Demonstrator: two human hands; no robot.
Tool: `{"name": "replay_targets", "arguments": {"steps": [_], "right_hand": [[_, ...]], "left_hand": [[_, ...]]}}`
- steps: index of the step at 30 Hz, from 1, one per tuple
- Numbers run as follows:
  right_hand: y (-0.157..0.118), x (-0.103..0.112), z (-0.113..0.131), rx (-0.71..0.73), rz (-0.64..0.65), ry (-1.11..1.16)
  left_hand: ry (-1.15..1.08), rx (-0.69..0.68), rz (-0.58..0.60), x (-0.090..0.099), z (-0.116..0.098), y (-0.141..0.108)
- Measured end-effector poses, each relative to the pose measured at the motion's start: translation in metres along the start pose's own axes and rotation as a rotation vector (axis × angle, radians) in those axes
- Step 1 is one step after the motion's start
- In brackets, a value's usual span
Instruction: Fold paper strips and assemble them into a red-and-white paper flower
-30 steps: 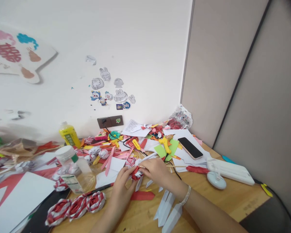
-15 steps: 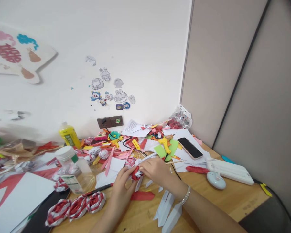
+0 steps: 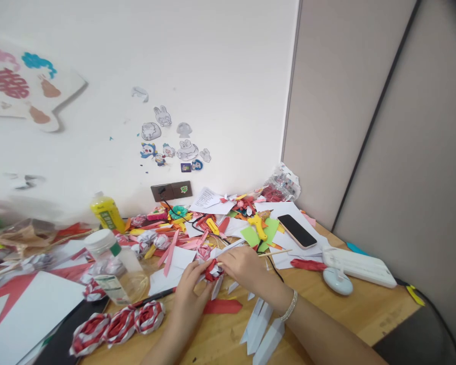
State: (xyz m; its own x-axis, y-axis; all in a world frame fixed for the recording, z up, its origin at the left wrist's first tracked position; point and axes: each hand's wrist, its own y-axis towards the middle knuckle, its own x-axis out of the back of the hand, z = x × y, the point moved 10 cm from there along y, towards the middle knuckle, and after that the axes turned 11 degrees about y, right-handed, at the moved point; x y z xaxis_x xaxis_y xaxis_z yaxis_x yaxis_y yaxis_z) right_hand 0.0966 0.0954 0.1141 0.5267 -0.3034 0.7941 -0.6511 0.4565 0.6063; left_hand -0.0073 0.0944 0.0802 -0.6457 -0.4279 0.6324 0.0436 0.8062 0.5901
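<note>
A small red-and-white paper flower (image 3: 213,271) is pinched between the fingers and thumb of my left hand (image 3: 192,289). My right hand (image 3: 243,264) is closed on a thin wooden stick (image 3: 275,253), whose far end sticks out to the right. The stick's near end points at the flower; my fingers hide whether it goes in. Below the hands lie a red paper strip (image 3: 223,306) and several folded white paper strips (image 3: 260,324). A pink paper rose (image 3: 204,252) sits just behind the flower.
Three red-and-white twisted paper roses (image 3: 117,327) lie front left, near a clear jar (image 3: 116,268). Behind are a yellow bottle (image 3: 108,213), a yellow glue gun (image 3: 258,227) and paper scraps. At right are a phone (image 3: 297,230), a white power strip (image 3: 359,266) and a pale mouse-like device (image 3: 338,281).
The whole view has shifted very slightly. Both hands keep the same hold on the flower and the stick, with barely any movement.
</note>
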Motion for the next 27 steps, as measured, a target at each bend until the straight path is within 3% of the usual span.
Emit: {"name": "replay_targets", "arguments": {"steps": [5, 11, 18, 27], "right_hand": [[0.001, -0.001, 0.004, 0.03, 0.015, 0.073], [-0.001, 0.017, -0.014, -0.141, -0.127, 0.189], [-0.001, 0.016, -0.018, -0.247, -0.13, 0.265], [-0.001, 0.007, -0.015, -0.281, -0.142, 0.296]], "left_hand": [[-0.031, 0.019, -0.029, 0.004, 0.003, 0.002], [-0.148, 0.085, -0.041, 0.004, 0.012, 0.005], [-0.325, 0.209, -0.067, -0.001, 0.029, 0.0], [-0.303, 0.143, -0.113, 0.002, 0.021, -0.003]]}}
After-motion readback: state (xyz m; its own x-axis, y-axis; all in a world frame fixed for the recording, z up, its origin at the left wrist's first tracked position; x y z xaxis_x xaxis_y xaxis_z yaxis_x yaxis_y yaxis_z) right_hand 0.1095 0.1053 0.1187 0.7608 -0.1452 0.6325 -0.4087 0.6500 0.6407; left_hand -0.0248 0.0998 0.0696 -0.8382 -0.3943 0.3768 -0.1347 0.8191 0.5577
